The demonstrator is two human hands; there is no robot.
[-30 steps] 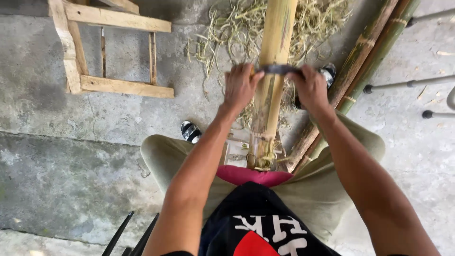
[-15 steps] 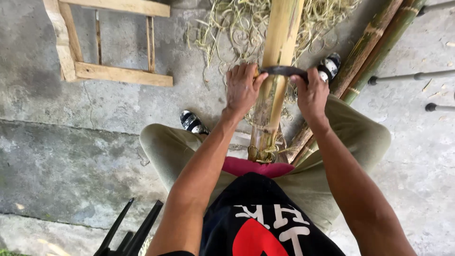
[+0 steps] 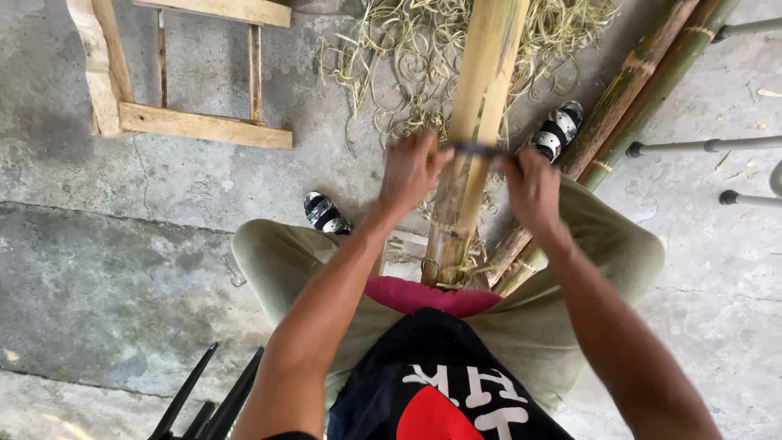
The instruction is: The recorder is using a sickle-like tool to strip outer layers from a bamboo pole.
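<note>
Both hands, left hand (image 3: 411,169) and right hand (image 3: 533,189), grip a dark curved blade (image 3: 481,150) crosswise over the pale yellow bamboo pole (image 3: 481,106), whose long axis runs near to far.

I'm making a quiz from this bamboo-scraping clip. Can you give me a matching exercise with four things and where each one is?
Things:
1. pale bamboo pole
2. wooden frame
3. pile of curly shavings
4. green bamboo poles

Places:
A. top left, on the concrete
B. leaning at the right, past the right hand
C. between both hands, under the dark blade
D. on the floor around the far end of the pole

Pairs: 1-C, 2-A, 3-D, 4-B. The left hand grips the blade's other end.
</note>
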